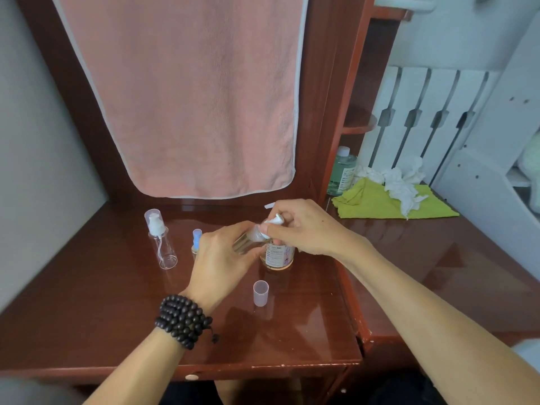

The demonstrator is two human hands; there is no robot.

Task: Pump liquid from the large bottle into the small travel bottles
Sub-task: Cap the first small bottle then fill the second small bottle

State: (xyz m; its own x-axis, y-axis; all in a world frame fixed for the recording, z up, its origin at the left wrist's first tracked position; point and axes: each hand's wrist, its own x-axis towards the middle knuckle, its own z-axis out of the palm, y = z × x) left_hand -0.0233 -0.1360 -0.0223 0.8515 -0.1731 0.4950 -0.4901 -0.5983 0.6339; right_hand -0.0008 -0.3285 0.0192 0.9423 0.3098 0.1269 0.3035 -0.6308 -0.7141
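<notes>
My left hand point(220, 258) grips a small travel bottle point(245, 241), tilted, its mouth apparently just under the pump nozzle point(273, 222). My right hand point(304, 226) curls over the pump of the large bottle point(277, 255), upright on the counter point(292, 331).

A single head-worn wide-angle camera looks forward and steeply down from close above the glossy reddish-brown wooden desk point(292, 331). It faces the hanging pink terry towel point(187, 92). Both forearms enter from the bottom edge.
</notes>
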